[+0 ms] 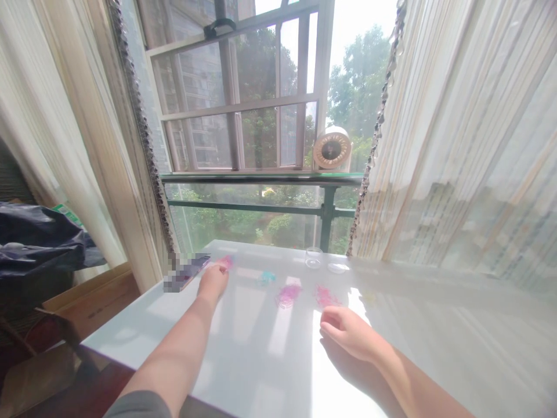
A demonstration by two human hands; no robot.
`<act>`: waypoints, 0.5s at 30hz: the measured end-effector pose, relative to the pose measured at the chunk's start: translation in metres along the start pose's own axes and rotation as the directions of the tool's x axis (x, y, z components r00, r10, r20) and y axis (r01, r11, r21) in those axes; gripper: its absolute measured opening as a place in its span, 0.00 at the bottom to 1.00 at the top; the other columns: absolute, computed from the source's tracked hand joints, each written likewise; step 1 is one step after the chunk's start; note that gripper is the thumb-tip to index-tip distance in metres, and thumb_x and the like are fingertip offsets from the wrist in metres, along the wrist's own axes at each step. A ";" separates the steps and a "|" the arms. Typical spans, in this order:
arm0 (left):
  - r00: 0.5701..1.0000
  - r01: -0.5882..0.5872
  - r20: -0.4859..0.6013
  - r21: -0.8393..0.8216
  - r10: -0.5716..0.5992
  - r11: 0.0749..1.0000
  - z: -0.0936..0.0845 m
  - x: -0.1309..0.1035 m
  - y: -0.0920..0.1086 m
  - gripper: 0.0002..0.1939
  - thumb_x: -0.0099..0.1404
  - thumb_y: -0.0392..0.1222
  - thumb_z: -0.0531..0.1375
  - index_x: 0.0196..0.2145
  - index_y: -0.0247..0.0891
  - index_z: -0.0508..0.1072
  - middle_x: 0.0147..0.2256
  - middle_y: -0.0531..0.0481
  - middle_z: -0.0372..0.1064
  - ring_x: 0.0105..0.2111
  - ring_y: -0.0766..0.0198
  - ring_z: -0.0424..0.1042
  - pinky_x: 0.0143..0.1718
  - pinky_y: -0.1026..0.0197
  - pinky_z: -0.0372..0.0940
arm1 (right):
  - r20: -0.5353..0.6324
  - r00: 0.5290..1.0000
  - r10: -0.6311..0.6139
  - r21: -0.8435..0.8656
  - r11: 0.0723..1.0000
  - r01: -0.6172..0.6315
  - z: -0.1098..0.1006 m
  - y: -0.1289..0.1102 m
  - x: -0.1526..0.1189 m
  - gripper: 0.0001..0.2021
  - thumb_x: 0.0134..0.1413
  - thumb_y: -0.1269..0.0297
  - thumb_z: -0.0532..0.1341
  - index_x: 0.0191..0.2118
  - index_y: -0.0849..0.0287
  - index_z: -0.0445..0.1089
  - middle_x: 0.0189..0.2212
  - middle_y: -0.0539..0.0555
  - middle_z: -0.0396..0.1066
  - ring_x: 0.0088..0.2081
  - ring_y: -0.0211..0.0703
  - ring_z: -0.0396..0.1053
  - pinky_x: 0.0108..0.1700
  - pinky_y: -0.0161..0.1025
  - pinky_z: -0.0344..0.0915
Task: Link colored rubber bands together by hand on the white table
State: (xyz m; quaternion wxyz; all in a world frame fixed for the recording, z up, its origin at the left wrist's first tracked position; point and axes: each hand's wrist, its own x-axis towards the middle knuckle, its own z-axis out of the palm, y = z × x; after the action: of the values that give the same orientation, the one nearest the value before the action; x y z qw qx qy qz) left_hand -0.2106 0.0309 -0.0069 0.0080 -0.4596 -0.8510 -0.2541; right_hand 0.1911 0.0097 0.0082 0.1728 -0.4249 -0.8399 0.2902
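Pink pile and left hand, centre-left of the frame
Pink pile (226, 262) is lying at the fingertips of the left hand (214, 278); grasp cannot be told. Blue (267, 278) and purple (288, 295) piles are lying mid-frame; right hand (348, 332), loosely curled, is hovering below a red-pink pile (326, 296).
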 end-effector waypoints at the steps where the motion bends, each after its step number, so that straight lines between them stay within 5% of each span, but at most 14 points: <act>1: 1.000 -0.019 -0.001 -0.014 0.019 1.000 -0.002 -0.001 -0.001 0.15 0.59 0.40 0.53 0.40 0.36 0.76 0.45 0.39 0.72 0.47 0.51 0.69 0.49 0.56 0.62 | -0.002 1.000 0.004 0.002 1.000 -0.004 0.000 0.000 0.000 0.09 0.54 0.62 0.51 0.26 0.56 0.63 0.27 0.49 0.69 0.29 0.40 0.64 0.31 0.35 0.58; 9: 0.981 -0.196 -0.051 -0.208 0.190 0.958 -0.010 -0.018 0.004 0.15 0.61 0.40 0.52 0.41 0.38 0.76 0.46 0.46 0.73 0.49 0.55 0.70 0.53 0.57 0.62 | -0.033 0.999 0.003 0.028 1.000 -0.002 0.002 -0.001 0.000 0.09 0.53 0.64 0.51 0.26 0.57 0.64 0.26 0.49 0.69 0.28 0.39 0.63 0.30 0.34 0.56; 15: 0.922 -0.266 0.105 -0.527 0.372 0.807 -0.012 -0.053 0.059 0.17 0.59 0.43 0.56 0.46 0.37 0.72 0.41 0.47 0.76 0.43 0.57 0.74 0.48 0.58 0.66 | -0.037 0.999 0.001 0.034 0.999 0.000 0.001 0.000 0.002 0.09 0.53 0.65 0.52 0.27 0.57 0.67 0.27 0.50 0.70 0.29 0.39 0.64 0.30 0.34 0.56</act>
State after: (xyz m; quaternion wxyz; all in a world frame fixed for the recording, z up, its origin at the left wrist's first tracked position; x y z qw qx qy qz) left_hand -0.1363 0.0109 0.0158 -0.1563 -0.6059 -0.6612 -0.4138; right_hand 0.1895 0.0112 0.0074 0.1955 -0.4272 -0.8314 0.2968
